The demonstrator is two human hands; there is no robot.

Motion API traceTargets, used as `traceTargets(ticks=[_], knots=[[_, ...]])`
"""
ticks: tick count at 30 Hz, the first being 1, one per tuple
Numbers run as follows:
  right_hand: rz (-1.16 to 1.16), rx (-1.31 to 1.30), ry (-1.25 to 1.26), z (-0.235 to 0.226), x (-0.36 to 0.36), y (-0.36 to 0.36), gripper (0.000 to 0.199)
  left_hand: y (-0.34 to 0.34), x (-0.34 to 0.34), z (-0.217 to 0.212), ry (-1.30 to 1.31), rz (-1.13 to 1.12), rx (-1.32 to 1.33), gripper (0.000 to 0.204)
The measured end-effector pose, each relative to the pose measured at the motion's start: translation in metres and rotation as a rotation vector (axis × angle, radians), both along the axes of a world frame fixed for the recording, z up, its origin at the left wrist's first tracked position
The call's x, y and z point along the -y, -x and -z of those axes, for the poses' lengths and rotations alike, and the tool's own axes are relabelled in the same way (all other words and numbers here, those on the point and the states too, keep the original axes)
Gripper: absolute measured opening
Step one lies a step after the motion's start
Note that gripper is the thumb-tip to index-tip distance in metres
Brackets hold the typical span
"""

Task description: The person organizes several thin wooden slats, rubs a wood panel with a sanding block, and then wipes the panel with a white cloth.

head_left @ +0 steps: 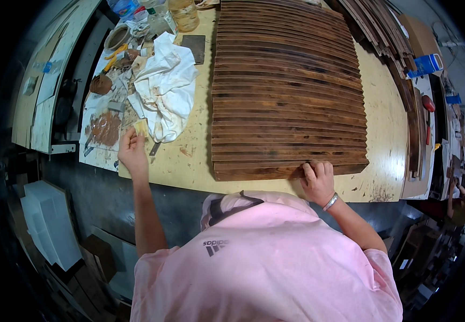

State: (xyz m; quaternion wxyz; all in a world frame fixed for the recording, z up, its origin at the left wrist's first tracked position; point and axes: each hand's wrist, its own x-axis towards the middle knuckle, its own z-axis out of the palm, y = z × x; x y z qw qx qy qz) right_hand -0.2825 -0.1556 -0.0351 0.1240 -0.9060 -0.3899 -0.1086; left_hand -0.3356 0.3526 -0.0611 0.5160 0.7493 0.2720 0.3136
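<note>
I'd want the left hand [133, 151], pinching the small yellow pad [141, 127] beside the white rag [167, 88], to hold it lightly, with the right hand [319, 181] curled, grip impossible to tell, steadying the table's [385, 145] ribbed wooden panel [288, 104] by its front edge.

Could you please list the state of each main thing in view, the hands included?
Slatted wooden panel: lying flat, ridged side up
Left hand: fingers closed on a small yellowish piece
Right hand: fingers bent, at the panel's near edge
White cloth: crumpled, stained
Brown paste: smeared, patchy
Table: spotted with stains
</note>
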Motion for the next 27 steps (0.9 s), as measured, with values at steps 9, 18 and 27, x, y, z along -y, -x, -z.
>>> traceTargets(ticks=[9,18,27], knots=[[0.048,-0.093,-0.001,-0.004,-0.003,0.002,0.058,-0.002,0.006,0.009,0.025,-0.034,-0.030,0.028],[0.123,-0.169,-0.013,-0.028,-0.039,-0.022,0.091,0.022,-0.012,0.015,-0.114,-0.064,-0.106,0.033],[0.159,0.070,0.043,0.008,-0.040,-0.024,0.093,0.030,-0.155,0.000,-0.703,-0.346,-0.355,0.023]])
